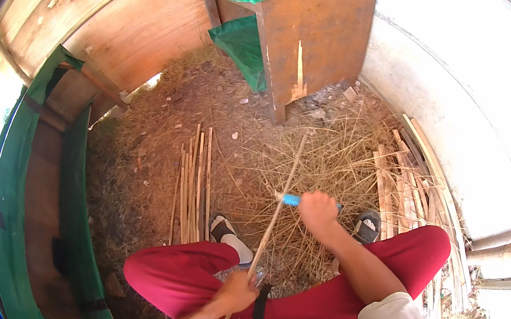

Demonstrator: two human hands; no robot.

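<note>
A long thin wooden strip (269, 233) runs from my lap, slanting up and away over the straw. My left hand (235, 294) is closed around its lower part, by my left thigh. In my right hand (319, 212), the fingers wrap round a blue-handled tool (292, 200), held crosswise to the strip. The tool's small pale end meets the strip or lies just beside it; blur hides its exact shape. Both my legs, in dark red trousers (179, 273), are bent to either side of the strip.
Several split strips (194, 183) lie on the dirt floor left of my left foot. A larger pile of slats (407, 182) runs along the right wall. Curly shavings (328, 157) cover the ground ahead. A wooden table (316, 43) stands beyond, and green-covered shelving (76, 166) at left.
</note>
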